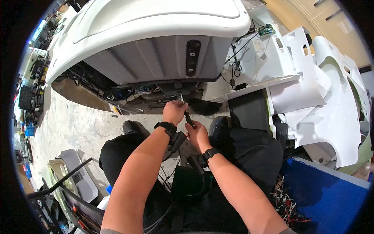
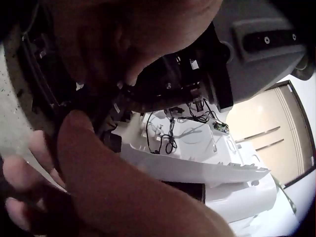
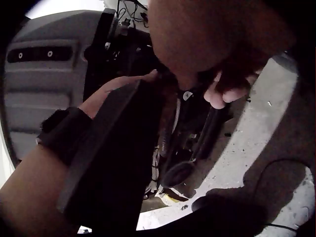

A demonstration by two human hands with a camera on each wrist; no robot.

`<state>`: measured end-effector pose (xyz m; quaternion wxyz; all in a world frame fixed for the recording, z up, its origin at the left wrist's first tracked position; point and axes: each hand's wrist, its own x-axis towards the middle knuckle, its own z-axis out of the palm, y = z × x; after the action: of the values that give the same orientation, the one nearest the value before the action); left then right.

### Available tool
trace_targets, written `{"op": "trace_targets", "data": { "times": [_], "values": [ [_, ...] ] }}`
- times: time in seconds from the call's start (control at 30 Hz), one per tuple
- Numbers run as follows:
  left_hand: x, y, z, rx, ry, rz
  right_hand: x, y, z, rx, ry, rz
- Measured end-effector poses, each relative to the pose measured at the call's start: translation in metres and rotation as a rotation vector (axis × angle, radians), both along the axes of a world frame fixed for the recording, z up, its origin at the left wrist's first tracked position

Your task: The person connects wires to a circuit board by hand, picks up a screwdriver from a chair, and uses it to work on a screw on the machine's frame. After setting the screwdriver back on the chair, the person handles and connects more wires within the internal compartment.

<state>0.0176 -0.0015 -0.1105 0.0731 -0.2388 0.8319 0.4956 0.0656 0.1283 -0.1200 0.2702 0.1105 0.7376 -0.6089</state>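
A screwdriver with a dark handle [image 1: 189, 118] and a thin bright shaft [image 1: 182, 99] slants up to the lower edge of a large machine with a white shell [image 1: 156, 23] and a grey ribbed panel [image 1: 136, 58]. My left hand [image 1: 174, 112] pinches it near the shaft, close under that edge. Lower down, my right hand [image 1: 198, 135] grips the handle. The left wrist view has my left hand [image 2: 133, 39] large at the top and my right hand [image 2: 118, 168] below. The spot where the tip meets the machine is hidden by fingers there.
White molded panels [image 1: 335, 105] and loose cables [image 1: 236, 66] lie on the right. A blue box [image 1: 327, 187] stands at lower right beside tangled wires [image 1: 286, 202]. Grey plastic parts [image 1: 80, 175] sit on the floor at lower left. Wiring [image 1: 132, 91] shows under the machine.
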Motion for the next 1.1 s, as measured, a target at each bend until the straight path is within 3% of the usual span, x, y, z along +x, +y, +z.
{"op": "trace_targets", "data": {
  "times": [0.2, 0.27, 0.47, 0.6, 0.67, 0.9, 1.0, 1.1],
  "values": [
    [0.000, 0.002, 0.002, -0.074, -0.019, 0.005, -0.003, -0.001, 0.004, 0.011, -0.030, 0.032],
    [0.000, 0.002, -0.002, -0.233, 0.030, -0.044, -0.003, -0.002, 0.005, -0.037, -0.118, 0.031],
    [-0.001, 0.000, -0.018, -0.100, -0.015, 0.061, -0.002, -0.003, 0.002, 0.035, -0.011, 0.072],
    [0.001, 0.003, -0.009, -0.168, 0.038, 0.064, -0.001, -0.006, 0.004, -0.032, -0.037, 0.012],
    [0.002, 0.003, -0.002, -0.152, -0.006, 0.077, -0.001, -0.006, -0.009, 0.012, 0.054, 0.092],
    [0.003, 0.004, 0.003, -0.136, -0.005, 0.149, 0.000, -0.007, -0.006, -0.015, 0.055, 0.107],
    [0.004, 0.003, 0.007, -0.181, 0.041, 0.113, -0.002, -0.010, -0.007, -0.095, -0.096, 0.034],
    [0.003, -0.001, -0.001, -0.173, 0.043, 0.068, -0.002, -0.009, 0.000, -0.084, -0.096, 0.083]
  ]
}}
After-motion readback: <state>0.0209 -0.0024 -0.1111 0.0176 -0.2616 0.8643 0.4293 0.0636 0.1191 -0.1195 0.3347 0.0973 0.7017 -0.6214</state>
